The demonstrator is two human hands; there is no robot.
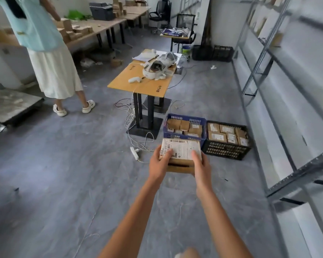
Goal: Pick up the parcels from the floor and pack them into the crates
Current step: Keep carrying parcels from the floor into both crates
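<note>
I carry a small stack of brown cardboard parcels (181, 155) in front of me; the top one bears a white shipping label. My left hand (159, 164) grips the stack's left side with the thumb on the label. On the right side my right hand (200, 164) holds it the same way. Just beyond the stack stands a blue crate (185, 119) filled with several parcels. Right of it sits a black crate (226, 150), also packed with several labelled parcels.
A small wooden table (138, 86) with a headset and cables stands behind the crates; a power strip (134, 152) and loose wires lie on the floor left of the blue crate. Metal shelving (268, 90) runs along the right. A person (50, 53) stands at the far left.
</note>
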